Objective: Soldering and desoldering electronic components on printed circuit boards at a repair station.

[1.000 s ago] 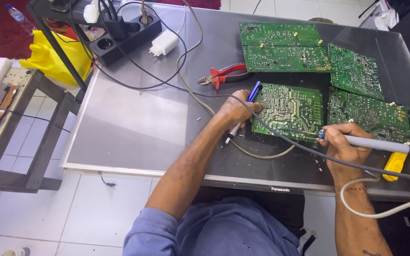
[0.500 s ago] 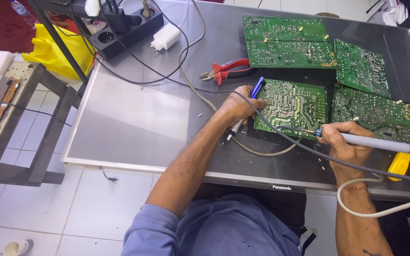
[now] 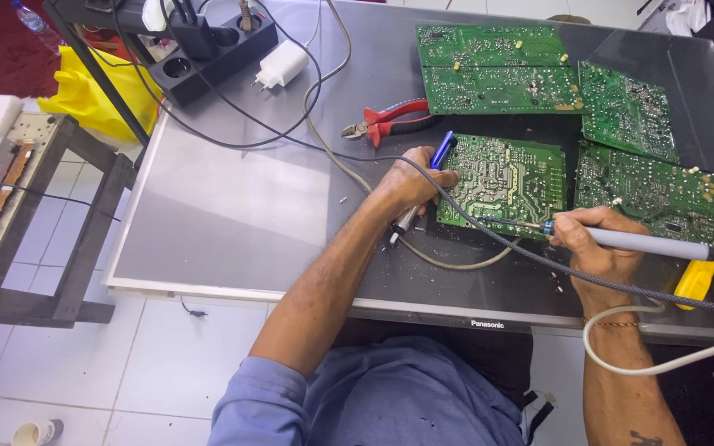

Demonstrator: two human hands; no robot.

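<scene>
Here we see two hands at work on a green circuit board [image 3: 506,182] that lies flat on a big grey panel [image 3: 233,206] used as a table top. The right hand [image 3: 597,248] is closed around a soldering iron [image 3: 638,244] with a pale grey handle. The thin metal tip of the iron points left and rests on the lower edge of the board. The left hand [image 3: 411,183] sits at the left edge of the same board. Its fingers are curled around a blue and white pen-shaped tool [image 3: 441,151]. The blue end sticks up past the knuckles and the white end pokes out below the hand.

A dark braided cord [image 3: 522,252] runs under the left hand, past the board and on to the right. A pale cord [image 3: 621,363] loops by the right wrist.

Three more green boards lie near. One wide board [image 3: 497,66] is at the top, one [image 3: 625,107] is to its right, and one [image 3: 654,190] is just beside the board we work on. Red pliers [image 3: 390,120] lie just above the left hand. A yellow thing [image 3: 694,281] sits near the end of the iron. Far up on the left we see a black power strip [image 3: 208,49] with a white charger [image 3: 283,64] beside it. A yellow bag [image 3: 92,87] lies on the floor by the panel.
</scene>
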